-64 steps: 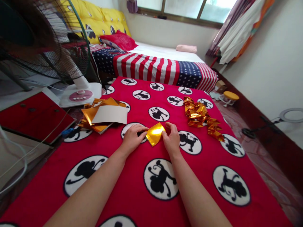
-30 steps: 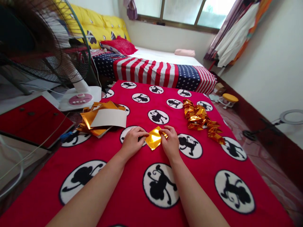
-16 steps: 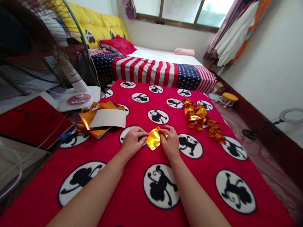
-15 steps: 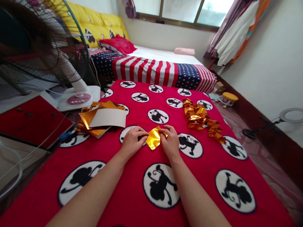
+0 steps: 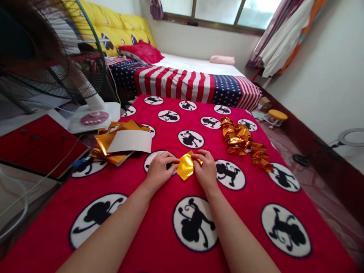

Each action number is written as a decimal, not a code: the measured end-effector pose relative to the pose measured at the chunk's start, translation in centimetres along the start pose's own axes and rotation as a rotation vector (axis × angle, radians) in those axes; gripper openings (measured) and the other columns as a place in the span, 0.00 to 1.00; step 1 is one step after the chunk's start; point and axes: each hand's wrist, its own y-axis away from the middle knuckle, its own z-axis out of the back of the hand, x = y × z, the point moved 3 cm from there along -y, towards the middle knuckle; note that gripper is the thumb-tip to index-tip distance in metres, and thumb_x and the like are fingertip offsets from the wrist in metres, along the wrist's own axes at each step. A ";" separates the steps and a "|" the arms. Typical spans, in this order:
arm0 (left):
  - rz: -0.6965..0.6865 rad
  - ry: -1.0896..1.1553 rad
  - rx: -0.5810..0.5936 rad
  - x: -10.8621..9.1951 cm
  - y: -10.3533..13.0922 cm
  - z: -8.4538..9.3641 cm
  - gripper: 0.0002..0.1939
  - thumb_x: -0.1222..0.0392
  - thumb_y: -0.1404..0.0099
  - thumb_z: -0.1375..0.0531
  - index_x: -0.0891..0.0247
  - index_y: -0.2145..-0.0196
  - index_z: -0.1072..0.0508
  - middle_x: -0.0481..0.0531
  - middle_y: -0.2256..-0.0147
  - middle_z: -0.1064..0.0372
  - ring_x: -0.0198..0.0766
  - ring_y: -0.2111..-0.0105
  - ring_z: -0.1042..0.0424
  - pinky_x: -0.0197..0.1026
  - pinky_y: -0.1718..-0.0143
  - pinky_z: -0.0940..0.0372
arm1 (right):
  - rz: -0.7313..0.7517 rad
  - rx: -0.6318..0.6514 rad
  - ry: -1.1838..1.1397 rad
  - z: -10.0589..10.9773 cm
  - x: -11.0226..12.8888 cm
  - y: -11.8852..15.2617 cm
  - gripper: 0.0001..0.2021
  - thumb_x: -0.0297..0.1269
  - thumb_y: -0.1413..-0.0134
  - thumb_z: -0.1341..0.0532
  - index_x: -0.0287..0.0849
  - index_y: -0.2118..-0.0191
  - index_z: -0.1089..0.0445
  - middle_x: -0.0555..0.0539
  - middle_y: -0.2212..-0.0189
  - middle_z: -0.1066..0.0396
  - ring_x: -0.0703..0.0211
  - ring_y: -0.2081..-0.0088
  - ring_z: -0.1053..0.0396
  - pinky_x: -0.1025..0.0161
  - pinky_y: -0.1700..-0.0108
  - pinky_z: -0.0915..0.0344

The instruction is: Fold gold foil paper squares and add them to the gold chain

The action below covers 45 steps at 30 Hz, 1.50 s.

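Observation:
A small folded piece of gold foil paper [image 5: 185,167] lies in a diamond shape on the red cloth [image 5: 159,231]. My left hand [image 5: 160,168] pinches its left corner between thumb and finger. At its right side my right hand [image 5: 205,170] has thumb and fingers closed on the paper, partly covering that corner. To the left sits a loose stack of gold foil sheets [image 5: 104,142], with a pale sheet [image 5: 131,141] face up on top. Several folded gold foil pieces [image 5: 237,134] are nested in rows to the right.
A running fan [image 5: 93,91] stands on the left beside a red panel [image 5: 42,146]. Behind the cloth-covered surface is a bed with a striped, starred cover [image 5: 182,85]. A yellow stool [image 5: 277,115] and a ring-shaped stand [image 5: 352,137] are on the right.
Both hands stay on the gold foil paper with hardly any movement. The view has shifted very slightly.

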 end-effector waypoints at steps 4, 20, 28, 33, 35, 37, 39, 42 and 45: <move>0.006 0.000 -0.008 0.0 0.0 0.0 0.07 0.64 0.41 0.37 0.56 0.65 0.20 0.50 0.64 0.26 0.41 0.60 0.29 0.45 0.56 0.36 | -0.008 -0.059 -0.058 0.4 -0.1 0.1 0.13 0.28 0.47 0.44 0.45 0.61 0.24 0.44 0.56 0.31 0.52 0.52 0.33 0.54 0.48 0.36; 0.008 -0.023 -0.020 -0.1 -0.1 -0.2 0.08 0.65 0.42 0.37 0.55 0.66 0.20 0.49 0.65 0.27 0.41 0.61 0.29 0.44 0.57 0.35 | -0.172 -0.091 0.192 2.2 -0.1 1.1 0.17 0.37 0.50 0.40 0.43 0.53 0.31 0.48 0.71 0.26 0.52 0.67 0.30 0.57 0.63 0.41; -0.157 -0.144 -0.066 -1.5 0.3 -0.2 0.09 0.65 0.39 0.38 0.54 0.63 0.20 0.52 0.56 0.28 0.45 0.53 0.33 0.48 0.52 0.38 | -0.198 -0.088 0.083 1.7 -0.9 0.8 0.14 0.34 0.50 0.40 0.45 0.55 0.31 0.53 0.73 0.26 0.57 0.71 0.30 0.61 0.66 0.40; -0.266 -0.165 0.088 -2.6 0.6 -0.8 0.06 0.60 0.37 0.38 0.56 0.63 0.21 0.50 0.62 0.26 0.42 0.59 0.31 0.47 0.55 0.40 | -0.163 -0.040 0.012 1.3 -1.1 -0.1 0.14 0.33 0.50 0.40 0.43 0.55 0.31 0.51 0.72 0.26 0.57 0.71 0.30 0.58 0.61 0.36; -0.248 -0.149 0.124 -2.5 0.6 -1.0 0.06 0.61 0.37 0.38 0.57 0.63 0.20 0.50 0.63 0.26 0.40 0.61 0.31 0.46 0.56 0.39 | -0.100 -0.082 -0.001 1.5 -0.5 -0.3 0.15 0.34 0.49 0.39 0.42 0.53 0.31 0.46 0.65 0.25 0.53 0.64 0.29 0.54 0.55 0.35; -0.213 -0.133 0.122 -2.3 0.5 -1.1 0.06 0.62 0.38 0.37 0.58 0.63 0.20 0.50 0.63 0.27 0.40 0.61 0.31 0.45 0.56 0.38 | 0.013 -0.125 -0.072 1.7 0.9 0.1 0.18 0.37 0.46 0.39 0.41 0.48 0.33 0.40 0.53 0.28 0.48 0.50 0.32 0.50 0.45 0.39; -0.193 -0.114 0.115 -2.0 0.5 -1.2 0.06 0.63 0.39 0.37 0.59 0.64 0.21 0.51 0.63 0.27 0.41 0.61 0.31 0.45 0.56 0.38 | 0.103 -0.028 -0.234 1.2 3.0 0.9 0.26 0.42 0.42 0.41 0.41 0.39 0.41 0.38 0.40 0.38 0.48 0.39 0.42 0.49 0.37 0.46; -0.178 -0.063 0.127 -1.6 0.5 -1.3 0.06 0.66 0.40 0.39 0.61 0.67 0.21 0.52 0.64 0.27 0.40 0.63 0.31 0.44 0.57 0.37 | 0.151 0.272 -0.423 -0.6 5.9 2.7 0.38 0.53 0.38 0.46 0.41 0.30 0.61 0.38 0.31 0.58 0.49 0.31 0.58 0.49 0.33 0.53; -0.167 -0.007 0.135 -1.3 0.3 -1.4 0.05 0.67 0.41 0.39 0.63 0.70 0.22 0.53 0.66 0.28 0.41 0.64 0.31 0.44 0.60 0.36 | 0.135 0.415 -0.411 -2.0 7.0 3.8 0.46 0.64 0.41 0.50 0.40 0.29 0.69 0.39 0.29 0.69 0.48 0.29 0.71 0.46 0.31 0.64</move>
